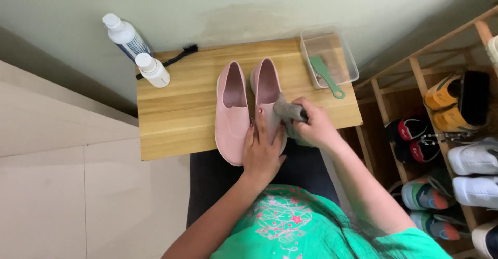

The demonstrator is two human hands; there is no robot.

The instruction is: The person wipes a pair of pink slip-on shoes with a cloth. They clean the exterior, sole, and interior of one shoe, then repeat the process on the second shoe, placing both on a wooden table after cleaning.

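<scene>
From the head camera, looking straight down: 2 pink slip-on shoes sit side by side on a small wooden surface, toes toward the person. The left hand lies flat on the toe end of the right-side pink shoe, fingers spread and pressing down, pinning it rather than gripping it. The right hand is clenched around a grey cloth, bunched up and touching that same shoe's outer side near the middle. The other pink shoe sits just beside it, touching or nearly so, and no hand is on it.

That shoe looks light and soft in the upper, likely to give under pressure, with a firmer pale sole at the edge. I'd judge the toe or the sole rim the steadier places to hold; the open collar would fold. The cloth is limp and bunches up easily.

At the back left, 2 white bottles, the tall one and the shorter one, stand near a black brush. At the back right, a clear plastic tub holds a green-handled brush whose handle pokes over the rim. To the right, a wooden shoe rack holds several pairs of sneakers.
</scene>
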